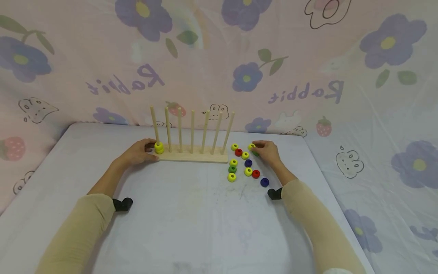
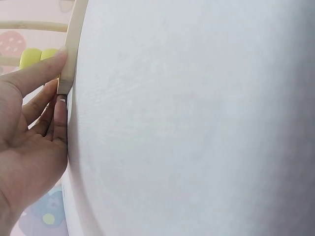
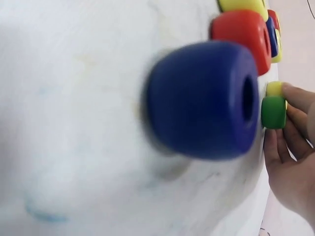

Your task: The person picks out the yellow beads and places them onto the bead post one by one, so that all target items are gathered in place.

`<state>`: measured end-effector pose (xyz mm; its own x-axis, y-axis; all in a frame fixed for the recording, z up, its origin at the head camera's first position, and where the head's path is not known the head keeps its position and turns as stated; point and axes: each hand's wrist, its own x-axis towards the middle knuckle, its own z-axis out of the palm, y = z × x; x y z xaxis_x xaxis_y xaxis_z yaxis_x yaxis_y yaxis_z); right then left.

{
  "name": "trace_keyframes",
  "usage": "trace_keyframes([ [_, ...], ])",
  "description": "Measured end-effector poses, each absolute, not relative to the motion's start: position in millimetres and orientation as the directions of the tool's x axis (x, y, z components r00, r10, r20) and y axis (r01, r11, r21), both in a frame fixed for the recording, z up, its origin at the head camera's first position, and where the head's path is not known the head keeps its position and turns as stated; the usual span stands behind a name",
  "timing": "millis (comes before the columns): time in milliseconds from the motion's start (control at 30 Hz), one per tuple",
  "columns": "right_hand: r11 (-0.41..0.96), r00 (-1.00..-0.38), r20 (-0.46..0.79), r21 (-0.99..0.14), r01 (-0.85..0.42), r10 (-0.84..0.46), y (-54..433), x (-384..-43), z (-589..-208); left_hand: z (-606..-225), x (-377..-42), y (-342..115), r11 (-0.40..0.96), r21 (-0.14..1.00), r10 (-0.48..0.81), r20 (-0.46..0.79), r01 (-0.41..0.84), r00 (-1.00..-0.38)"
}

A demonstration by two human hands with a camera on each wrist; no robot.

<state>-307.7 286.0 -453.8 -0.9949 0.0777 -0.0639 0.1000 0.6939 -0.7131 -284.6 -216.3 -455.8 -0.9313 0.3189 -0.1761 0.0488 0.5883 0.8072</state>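
The left hand (image 1: pixel 139 151) clasps the end of the wooden rack (image 1: pixel 191 156); the right hand (image 1: pixel 268 152) pinches a yellow bead (image 1: pixel 251 146) beside a green bead (image 3: pixel 273 112) on the tabletop (image 1: pixel 171 228). Bead-picking seems in hand; next, a clean lift is called for.

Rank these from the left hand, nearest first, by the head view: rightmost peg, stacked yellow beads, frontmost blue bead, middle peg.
1. Stacked yellow beads: on leftmost peg
2. Middle peg: centre
3. Rightmost peg: right end
4. Frontmost blue bead: front right
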Motion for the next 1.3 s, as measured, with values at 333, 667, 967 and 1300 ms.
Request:
trace_keyframes([
  [333,0.715,-0.994,-0.068,-0.69,0.111,0.089,284,-309,-452,-455,-284,-215,0.576,0.816,0.322,-0.175,0.046,-0.93],
  [667,0.729,-1.0,0.005,-0.684,0.016,0.026,282,-313,-444,-456,-284,-216,0.583,0.811,0.321,-0.178,0.046,-0.93],
  [967,0.668,-0.993,0.121,-0.737,-0.102,-0.018,274,-315,-419,-452,-281,-214,0.582,0.812,0.327,-0.175,0.052,-0.929],
  [1300,0.619,-0.985,0.159,-0.769,-0.162,-0.059,265,-315,-394,-451,-281,-214,0.595,0.802,0.322,-0.185,0.047,-0.929],
])
